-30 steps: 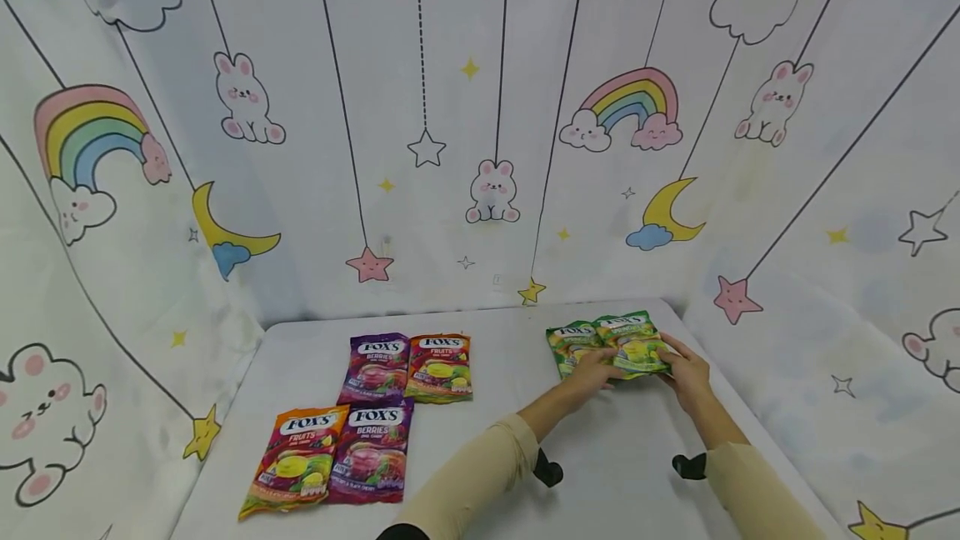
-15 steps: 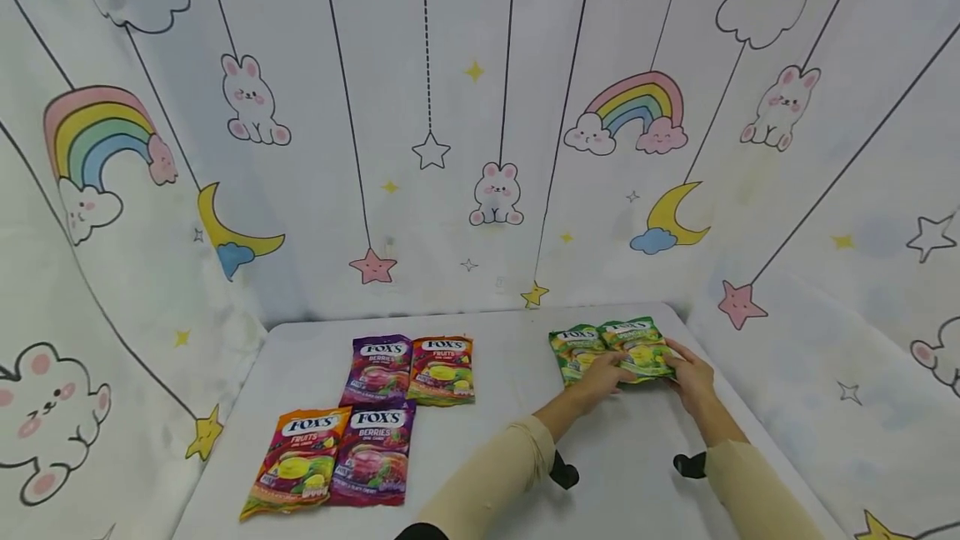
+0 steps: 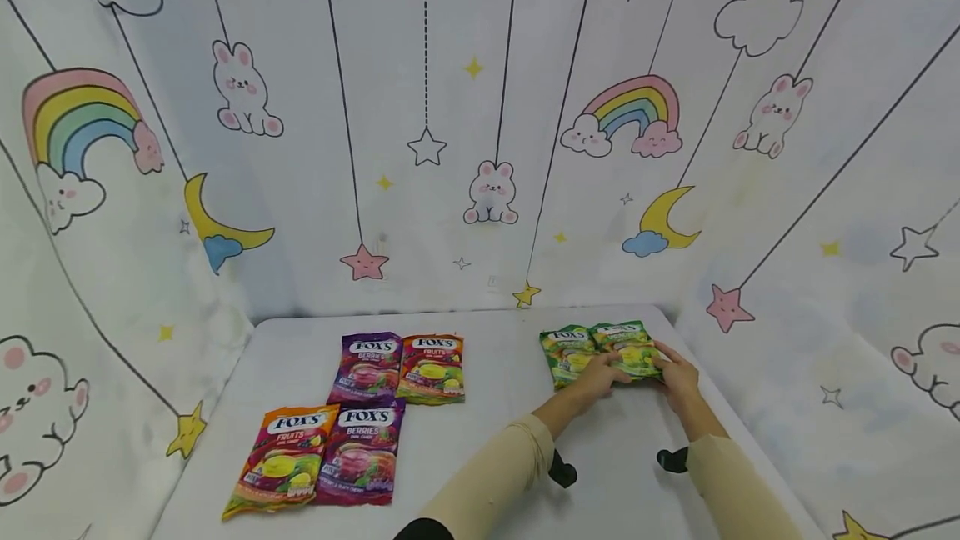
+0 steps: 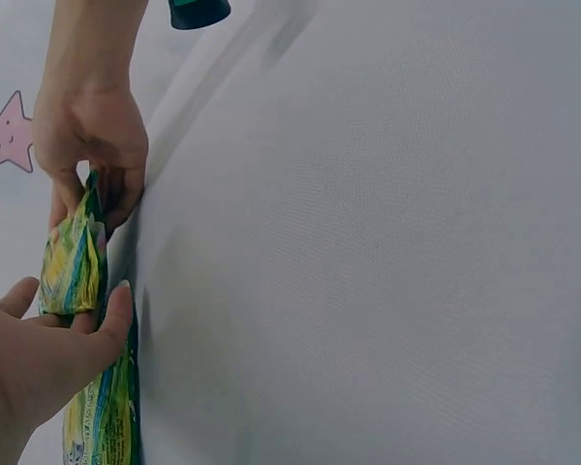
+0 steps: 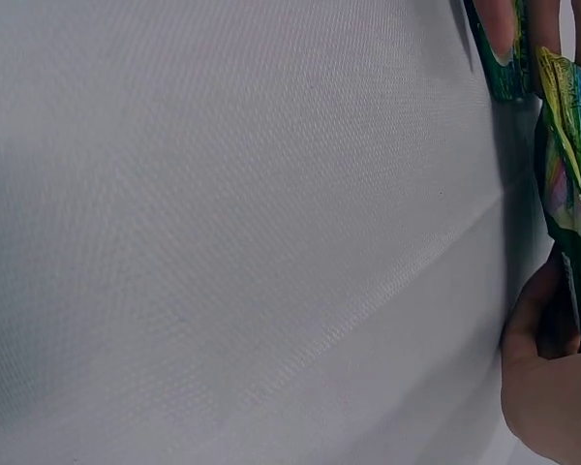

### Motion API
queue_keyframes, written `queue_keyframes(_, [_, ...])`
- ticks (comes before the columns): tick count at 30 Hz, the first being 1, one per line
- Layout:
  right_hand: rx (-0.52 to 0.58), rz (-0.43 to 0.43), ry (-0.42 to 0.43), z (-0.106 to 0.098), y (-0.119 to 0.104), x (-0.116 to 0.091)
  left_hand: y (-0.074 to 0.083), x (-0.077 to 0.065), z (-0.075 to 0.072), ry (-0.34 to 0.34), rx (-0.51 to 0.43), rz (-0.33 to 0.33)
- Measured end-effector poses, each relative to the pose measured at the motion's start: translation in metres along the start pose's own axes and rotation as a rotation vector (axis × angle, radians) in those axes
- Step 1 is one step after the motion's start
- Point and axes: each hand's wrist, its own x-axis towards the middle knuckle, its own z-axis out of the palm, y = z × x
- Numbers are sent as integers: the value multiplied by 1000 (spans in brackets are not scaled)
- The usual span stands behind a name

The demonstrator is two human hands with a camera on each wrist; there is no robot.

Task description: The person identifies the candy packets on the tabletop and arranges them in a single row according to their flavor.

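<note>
Two green FOX'S candy bags lie side by side at the back right of the table in the head view. My left hand point(image 3: 597, 378) holds the lower left edge of the right green candy bag point(image 3: 628, 343), in front of the left green candy bag point(image 3: 567, 348). On the opposite edge, my right hand point(image 3: 678, 375) pinches the same bag. Seen from the left wrist, the held bag point(image 4: 75, 266) spans the gap between both hands, close over the white surface. The right wrist view catches its crumpled side point(image 5: 569, 174) above my right hand point(image 5: 552, 397).
Left of centre on the white table point(image 3: 495, 457) lie an upper purple berries bag point(image 3: 367, 369), an upper orange fruits bag point(image 3: 432, 371), a lower orange bag point(image 3: 281, 461) and a lower purple bag point(image 3: 360, 455). A patterned cloth wall point(image 3: 420, 223) rises behind the table.
The right green candy bag has come slightly down and nearer, its top edge now almost level with the left green bag's. Both hands keep their hold; the head view has shifted a little.
</note>
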Motion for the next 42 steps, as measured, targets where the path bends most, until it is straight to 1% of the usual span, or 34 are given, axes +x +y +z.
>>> queue_keyframes(4, [-35, 0, 21, 1, 5, 3, -1, 0, 2, 13, 42, -16])
queue_keyframes(9, [-89, -18, 45, 0, 8, 9, 0, 2, 2, 10, 117, 3])
queue_keyframes(11, [-153, -41, 76, 0, 9, 11, 0, 1, 2, 9, 131, 11])
queue_keyframes(12, [-185, -55, 92, 1, 9, 12, 0, 2, 2, 11, 161, 18])
queue_keyframes(14, [-263, -94, 133, 3, 6, 12, -2, 4, 2, 23, 255, 44])
queue_keyframes(16, [-360, -139, 181, 6, 4, 12, -2, 5, 3, 37, 393, 94])
queue_keyframes(18, [-459, -198, 205, 9, 3, 11, -5, 7, 4, 45, 578, 154])
queue_keyframes(19, [-527, -236, 210, 11, 3, 10, -5, 7, 5, 42, 652, 184])
queue_keyframes(21, [-653, -328, 193, 14, 4, 9, -6, 6, 6, 20, 765, 229])
queue_keyframes(23, [-795, -432, 147, 18, 6, 8, -7, 5, 7, -19, 848, 260])
queue_keyframes(26, [-945, -573, 57, 22, 8, 7, -6, 2, 8, -72, 877, 268])
queue_keyframes(28, [-1014, -633, 12, 26, 10, 6, -7, 0, 8, -93, 875, 270])
queue_keyframes(30, [-1041, -669, -9, 28, 11, 6, -7, -1, 7, -103, 853, 260])
queue_keyframes(32, [-1051, -685, -22, 30, 13, 7, -8, 0, 7, -106, 841, 254])
queue_keyframes(36, [-1054, -648, -68, 29, 19, 17, -9, 1, 6, -115, 814, 251])
queue_keyframes(38, [-1055, -642, -88, 27, 24, 23, -7, 0, 6, -117, 802, 252])
queue_keyframes(40, [-1061, -612, -108, 28, 23, 23, -6, -1, 5, -111, 796, 246])
queue_keyframes(42, [-1059, -611, -113, 28, 23, 23, -8, 2, 5, -106, 790, 253])
